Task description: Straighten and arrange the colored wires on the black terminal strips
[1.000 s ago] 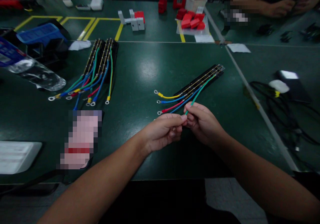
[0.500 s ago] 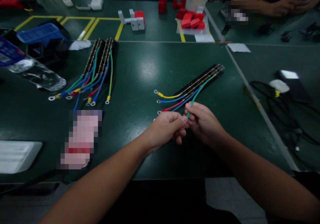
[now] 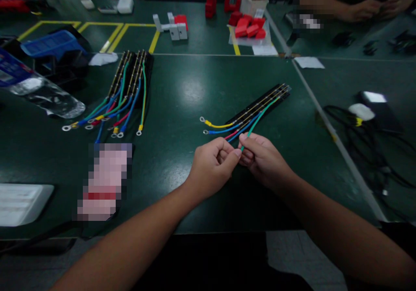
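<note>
A black strip with coloured wires (image 3: 260, 105) lies slanted on the dark green table (image 3: 188, 92). Its yellow, blue and red wires end in ring terminals at the left. My right hand (image 3: 263, 159) is closed round the near end of the green wire (image 3: 258, 120). My left hand (image 3: 211, 165) meets it fingertip to fingertip, pinched on the same wire end. The end of the wire itself is hidden between my fingers.
A pile of similar wired strips (image 3: 125, 94) lies at the left, beside a plastic bottle (image 3: 39, 92) and a blue tray (image 3: 52, 42). Red blocks (image 3: 248, 27) sit at the back. Black cables (image 3: 367, 143) lie right. Another person's hands (image 3: 373, 7) work at the far right.
Both my hands have moved up the table toward the strip, covering the red wire's terminal. The left thumb and fingers have shifted on the green wire's end.
</note>
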Demonstrator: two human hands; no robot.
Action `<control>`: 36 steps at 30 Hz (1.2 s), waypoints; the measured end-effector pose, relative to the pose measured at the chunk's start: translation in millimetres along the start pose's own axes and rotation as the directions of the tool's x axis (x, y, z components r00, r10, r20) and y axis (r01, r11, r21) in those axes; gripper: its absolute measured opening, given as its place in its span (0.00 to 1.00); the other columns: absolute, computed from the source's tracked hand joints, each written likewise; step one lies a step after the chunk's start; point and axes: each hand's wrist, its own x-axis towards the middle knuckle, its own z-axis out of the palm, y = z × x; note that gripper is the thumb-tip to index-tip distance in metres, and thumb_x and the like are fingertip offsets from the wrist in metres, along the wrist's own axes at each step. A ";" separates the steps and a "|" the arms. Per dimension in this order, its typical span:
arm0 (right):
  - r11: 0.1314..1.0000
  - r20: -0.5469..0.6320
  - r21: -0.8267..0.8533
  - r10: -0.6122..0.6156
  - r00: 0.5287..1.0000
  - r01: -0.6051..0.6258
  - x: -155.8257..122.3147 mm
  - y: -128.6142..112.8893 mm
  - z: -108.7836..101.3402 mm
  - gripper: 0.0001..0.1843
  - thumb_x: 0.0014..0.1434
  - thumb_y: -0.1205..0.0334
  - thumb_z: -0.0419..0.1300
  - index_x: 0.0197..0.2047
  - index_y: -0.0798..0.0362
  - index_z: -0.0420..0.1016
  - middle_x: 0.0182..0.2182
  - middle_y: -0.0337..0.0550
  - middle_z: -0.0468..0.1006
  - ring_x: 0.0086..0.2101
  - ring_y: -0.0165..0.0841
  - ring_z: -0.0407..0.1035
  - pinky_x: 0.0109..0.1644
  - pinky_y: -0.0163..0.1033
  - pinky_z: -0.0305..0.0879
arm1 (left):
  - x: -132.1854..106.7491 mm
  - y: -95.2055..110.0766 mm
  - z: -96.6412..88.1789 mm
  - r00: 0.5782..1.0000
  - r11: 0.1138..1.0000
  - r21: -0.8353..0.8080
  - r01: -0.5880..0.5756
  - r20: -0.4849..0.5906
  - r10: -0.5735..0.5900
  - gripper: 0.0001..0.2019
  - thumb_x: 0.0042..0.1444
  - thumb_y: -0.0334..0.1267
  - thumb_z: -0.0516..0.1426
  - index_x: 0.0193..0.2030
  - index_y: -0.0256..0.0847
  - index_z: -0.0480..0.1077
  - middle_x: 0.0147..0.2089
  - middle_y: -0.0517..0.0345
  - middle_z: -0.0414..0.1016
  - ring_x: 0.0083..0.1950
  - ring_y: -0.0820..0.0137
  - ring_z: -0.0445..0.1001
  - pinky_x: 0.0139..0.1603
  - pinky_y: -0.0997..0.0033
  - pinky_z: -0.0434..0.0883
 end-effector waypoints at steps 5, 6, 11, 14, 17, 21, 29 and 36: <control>0.998 -0.056 -0.059 0.006 0.998 -0.009 -1.3 -0.6 0.1 0.15 0.56 0.57 0.60 0.24 0.55 0.64 0.15 0.31 0.58 0.17 0.22 0.51 0.21 0.31 0.47 | -2.0 -0.5 0.4 0.953 0.917 0.313 -0.247 -0.095 0.289 0.14 0.48 0.46 0.62 0.29 0.38 0.67 0.21 0.65 0.68 0.21 0.79 0.64 0.24 0.78 0.62; 0.997 -0.061 -0.071 0.004 0.998 -0.008 -1.3 -0.7 0.2 0.14 0.56 0.57 0.60 0.24 0.55 0.65 0.15 0.31 0.58 0.17 0.22 0.51 0.21 0.31 0.46 | -2.0 -1.1 0.4 0.936 0.884 0.370 -0.287 -0.088 0.341 0.12 0.48 0.44 0.63 0.28 0.38 0.67 0.21 0.65 0.68 0.21 0.79 0.64 0.24 0.78 0.61; 0.997 -0.056 -0.076 0.004 0.998 -0.008 -0.5 -0.7 0.0 0.14 0.57 0.58 0.60 0.24 0.55 0.65 0.14 0.30 0.56 0.16 0.21 0.49 0.20 0.31 0.45 | -2.8 -5.4 -0.2 0.864 0.736 0.545 -0.401 -0.041 0.502 0.07 0.54 0.36 0.58 0.27 0.38 0.69 0.22 0.65 0.70 0.22 0.78 0.65 0.26 0.76 0.60; 0.998 -0.045 -0.061 0.007 0.999 -0.010 -0.2 -0.7 0.0 0.16 0.57 0.57 0.60 0.22 0.55 0.63 0.14 0.30 0.56 0.16 0.21 0.49 0.21 0.31 0.44 | -3.6 -7.2 -0.3 0.857 0.703 0.576 -0.417 -0.009 0.516 0.08 0.57 0.36 0.55 0.28 0.38 0.69 0.24 0.63 0.71 0.24 0.77 0.66 0.27 0.74 0.61; 0.998 -0.046 -0.056 0.006 0.999 -0.009 -0.4 -0.8 0.5 0.17 0.57 0.57 0.60 0.22 0.54 0.61 0.14 0.30 0.57 0.16 0.21 0.49 0.21 0.31 0.44 | -3.6 -8.3 0.0 0.857 0.693 0.590 -0.414 -0.006 0.516 0.08 0.58 0.37 0.55 0.29 0.38 0.69 0.25 0.62 0.71 0.25 0.76 0.66 0.29 0.73 0.61; 0.999 -0.050 -0.048 0.012 0.999 -0.014 -0.8 -0.9 1.2 0.16 0.56 0.57 0.61 0.23 0.55 0.61 0.14 0.30 0.57 0.16 0.21 0.49 0.21 0.31 0.44 | -3.1 -8.0 -0.3 0.858 0.692 0.599 -0.403 -0.016 0.513 0.08 0.57 0.37 0.55 0.29 0.38 0.70 0.26 0.61 0.71 0.28 0.75 0.67 0.30 0.72 0.62; 0.999 -0.026 -0.051 -0.013 1.000 0.011 -0.5 1.6 -0.8 0.18 0.55 0.55 0.61 0.23 0.53 0.59 0.14 0.30 0.57 0.17 0.22 0.49 0.22 0.32 0.46 | -4.3 -5.1 -3.1 0.880 0.710 0.593 -0.380 -0.004 0.474 0.10 0.60 0.37 0.52 0.31 0.38 0.71 0.28 0.59 0.70 0.31 0.74 0.66 0.34 0.72 0.63; 0.999 -0.043 -0.054 0.002 0.999 -0.004 -0.8 0.3 0.4 0.16 0.56 0.56 0.61 0.23 0.54 0.61 0.14 0.30 0.57 0.17 0.22 0.49 0.21 0.32 0.45 | -3.4 -7.1 -1.0 0.867 0.692 0.609 -0.388 -0.014 0.499 0.08 0.58 0.37 0.54 0.31 0.37 0.69 0.28 0.59 0.70 0.29 0.75 0.65 0.31 0.73 0.61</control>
